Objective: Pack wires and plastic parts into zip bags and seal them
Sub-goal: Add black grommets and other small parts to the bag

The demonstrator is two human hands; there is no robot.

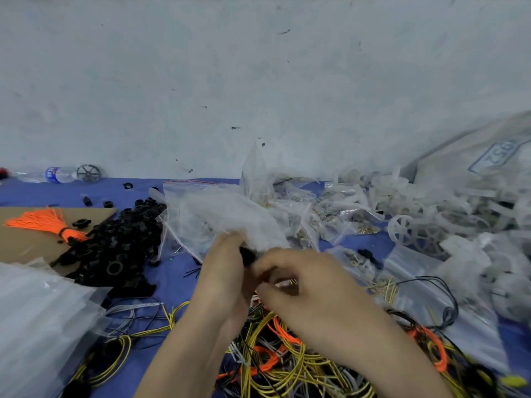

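The clear plastic zip bag (218,214) is in the middle of the blue table cover (178,280), puffed up and crinkly, with its near edge lifted to the hands. The left hand (227,271) grips that near edge with curled fingers. The right hand (301,282) is just beside it, fingers bent in, and looks to be pinching a small black plastic part (247,255) right at the bag (the picture is a bit blurry here, so the grip is hard to see).

I think the step in hand is putting that black part into the bag. Next, the bag's mouth has to be held wide so the part can drop in. Then wires must go in, and the strip at the top must be pressed flat from one end to the other.

Just under the hands, on the near side, lies a tangle of yellow, orange and black wires (287,357). To the left is a heap of black plastic rings (120,242), and further left a bundle of orange strings (43,221) on a brown cardboard sheet (20,248). Near left is a stack of flat clear bags (37,311). To the right are white plastic wheels (402,228).
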